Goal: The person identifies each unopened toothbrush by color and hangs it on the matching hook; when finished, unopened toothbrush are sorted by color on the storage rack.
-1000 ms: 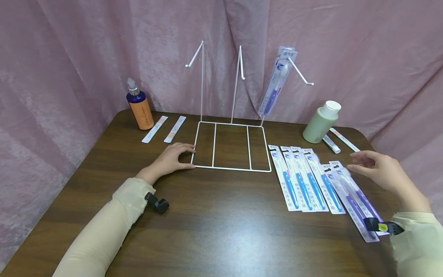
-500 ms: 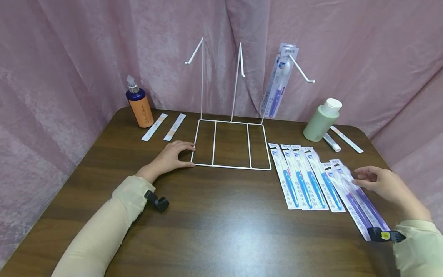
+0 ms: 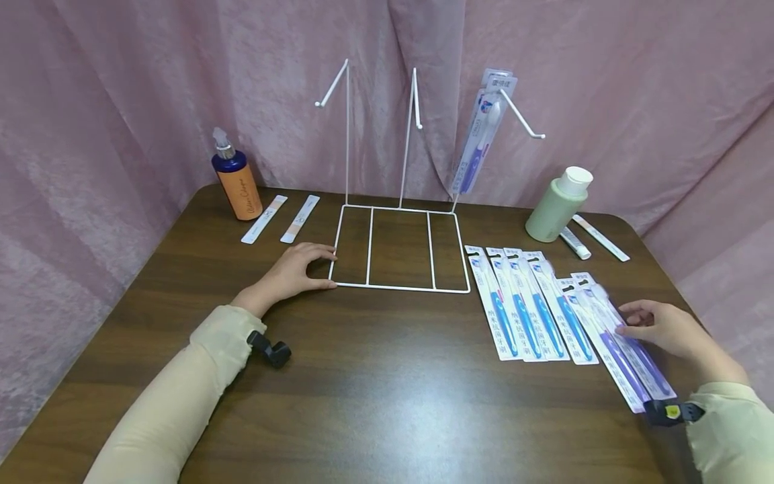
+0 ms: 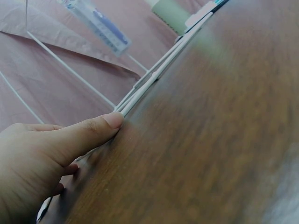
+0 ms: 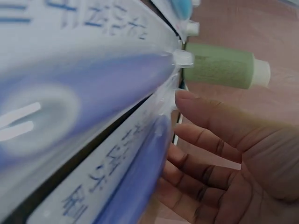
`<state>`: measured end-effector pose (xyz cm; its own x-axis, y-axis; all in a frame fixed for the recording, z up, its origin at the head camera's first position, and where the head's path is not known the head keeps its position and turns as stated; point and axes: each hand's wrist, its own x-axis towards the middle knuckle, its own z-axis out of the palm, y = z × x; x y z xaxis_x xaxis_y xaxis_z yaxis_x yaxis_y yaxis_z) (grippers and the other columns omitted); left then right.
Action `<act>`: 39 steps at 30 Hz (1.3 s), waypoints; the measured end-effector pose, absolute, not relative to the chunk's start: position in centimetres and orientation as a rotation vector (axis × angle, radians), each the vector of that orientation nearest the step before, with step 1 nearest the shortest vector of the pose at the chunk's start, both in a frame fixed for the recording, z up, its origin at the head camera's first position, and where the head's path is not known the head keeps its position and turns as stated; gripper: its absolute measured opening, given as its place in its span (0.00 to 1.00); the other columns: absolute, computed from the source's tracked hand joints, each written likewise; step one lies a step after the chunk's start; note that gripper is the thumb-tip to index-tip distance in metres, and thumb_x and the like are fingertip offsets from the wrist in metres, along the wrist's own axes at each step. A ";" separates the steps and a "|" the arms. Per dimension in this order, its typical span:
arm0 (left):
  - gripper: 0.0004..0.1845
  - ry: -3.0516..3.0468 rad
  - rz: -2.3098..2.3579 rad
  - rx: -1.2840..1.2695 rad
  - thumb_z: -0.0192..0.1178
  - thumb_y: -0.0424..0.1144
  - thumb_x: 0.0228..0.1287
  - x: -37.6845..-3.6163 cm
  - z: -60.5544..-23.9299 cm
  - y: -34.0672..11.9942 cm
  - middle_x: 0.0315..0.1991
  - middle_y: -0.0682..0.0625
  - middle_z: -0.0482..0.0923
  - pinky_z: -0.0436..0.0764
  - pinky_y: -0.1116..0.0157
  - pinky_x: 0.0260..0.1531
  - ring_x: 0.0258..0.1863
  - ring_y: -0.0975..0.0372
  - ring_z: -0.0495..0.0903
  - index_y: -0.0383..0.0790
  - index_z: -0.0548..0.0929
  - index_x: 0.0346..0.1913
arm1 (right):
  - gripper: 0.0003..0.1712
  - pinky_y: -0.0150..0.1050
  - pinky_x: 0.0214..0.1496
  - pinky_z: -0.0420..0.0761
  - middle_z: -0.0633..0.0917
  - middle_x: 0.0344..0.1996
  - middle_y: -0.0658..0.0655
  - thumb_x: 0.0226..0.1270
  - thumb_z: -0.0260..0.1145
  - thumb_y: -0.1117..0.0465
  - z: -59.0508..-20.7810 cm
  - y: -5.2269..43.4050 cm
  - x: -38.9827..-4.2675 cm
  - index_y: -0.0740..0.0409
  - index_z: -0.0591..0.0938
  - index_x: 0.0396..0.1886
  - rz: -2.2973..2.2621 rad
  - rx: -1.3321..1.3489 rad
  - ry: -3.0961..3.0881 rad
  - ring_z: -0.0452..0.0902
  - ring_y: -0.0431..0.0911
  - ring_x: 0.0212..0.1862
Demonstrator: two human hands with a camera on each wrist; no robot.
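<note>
In the head view, my left hand (image 3: 290,272) holds the front left corner of a white wire display rack (image 3: 402,289). Its thumb (image 4: 110,120) lies on the rod in the left wrist view; part of the other fingers is hidden. My right hand (image 3: 668,327) is at the right edge of the rightmost packaged purple toothbrush (image 3: 641,359), which lies flat on the table. The thumb is close to the package edge, the fingers loosely bent; contact is hard to tell. Another purple toothbrush (image 3: 607,346) lies beside it. Packaged purple toothbrushes (image 3: 484,134) hang on the rack's right hook.
Several packaged blue toothbrushes (image 3: 498,309) lie right of the rack. Behind them stand a green bottle (image 3: 553,212), a white tube (image 3: 574,243) and a thin white strip (image 3: 601,238). An orange pump bottle (image 3: 238,191) and two strips (image 3: 299,220) are at the back left.
My right hand has moved down and nearer along the right edge of the rightmost purple toothbrush. The left hand stays at the rack corner. The head view has shifted slightly.
</note>
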<state>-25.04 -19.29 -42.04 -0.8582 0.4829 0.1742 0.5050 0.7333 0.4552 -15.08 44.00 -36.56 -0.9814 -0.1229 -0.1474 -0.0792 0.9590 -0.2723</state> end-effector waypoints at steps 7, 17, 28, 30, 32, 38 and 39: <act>0.31 -2.881 -0.765 -0.821 0.72 0.52 0.51 -25.1 -41.9 -19.5 0.65 0.44 0.73 0.58 0.43 0.68 0.67 0.48 0.66 0.41 0.80 0.57 | 0.33 0.35 0.33 0.67 0.81 0.32 0.58 0.55 0.72 0.50 -36.7 43.7 -15.3 0.72 0.78 0.52 -0.358 -0.111 2.934 0.71 0.44 0.33; 0.31 -2.878 -0.758 -0.820 0.72 0.52 0.51 -25.1 -41.6 -19.4 0.65 0.44 0.73 0.58 0.43 0.68 0.67 0.48 0.66 0.41 0.80 0.56 | 0.38 0.38 0.33 0.70 0.83 0.34 0.66 0.56 0.71 0.49 -36.8 43.6 -15.7 0.75 0.73 0.55 -0.398 -0.056 2.888 0.77 0.51 0.35; 0.31 -2.879 -0.744 -0.835 0.72 0.52 0.51 -24.9 -41.7 -19.2 0.64 0.44 0.73 0.59 0.43 0.67 0.67 0.48 0.67 0.40 0.80 0.56 | 0.38 0.35 0.33 0.68 0.82 0.32 0.64 0.58 0.70 0.50 -37.4 43.9 -15.3 0.79 0.72 0.55 -0.472 -0.001 2.866 0.74 0.47 0.33; 0.31 -2.879 -0.748 -0.830 0.72 0.52 0.50 -24.9 -41.7 -19.2 0.64 0.44 0.73 0.59 0.43 0.67 0.66 0.48 0.67 0.40 0.81 0.56 | 0.36 0.35 0.33 0.68 0.82 0.31 0.63 0.58 0.70 0.51 -37.4 43.9 -15.3 0.78 0.73 0.54 -0.480 -0.004 2.879 0.72 0.46 0.33; 0.31 -2.879 -0.753 -0.826 0.72 0.52 0.50 -24.9 -41.8 -19.2 0.64 0.44 0.74 0.59 0.43 0.67 0.66 0.48 0.67 0.41 0.81 0.56 | 0.35 0.35 0.33 0.68 0.82 0.31 0.62 0.59 0.70 0.52 -37.4 43.9 -15.2 0.78 0.74 0.53 -0.485 -0.005 2.893 0.71 0.45 0.32; 0.30 -2.874 -0.761 -0.826 0.72 0.52 0.50 -24.8 -41.8 -19.2 0.64 0.44 0.74 0.59 0.43 0.67 0.67 0.48 0.67 0.41 0.81 0.56 | 0.33 0.34 0.32 0.67 0.81 0.30 0.59 0.60 0.69 0.52 -36.9 44.0 -14.8 0.78 0.74 0.52 -0.500 0.023 2.902 0.70 0.44 0.32; 0.30 -2.872 -0.763 -0.826 0.72 0.52 0.50 -24.8 -41.8 -19.2 0.64 0.44 0.74 0.59 0.43 0.67 0.67 0.48 0.67 0.41 0.81 0.56 | 0.33 0.34 0.31 0.67 0.80 0.30 0.59 0.60 0.69 0.52 -36.8 44.0 -14.7 0.78 0.74 0.53 -0.501 0.024 2.903 0.70 0.43 0.32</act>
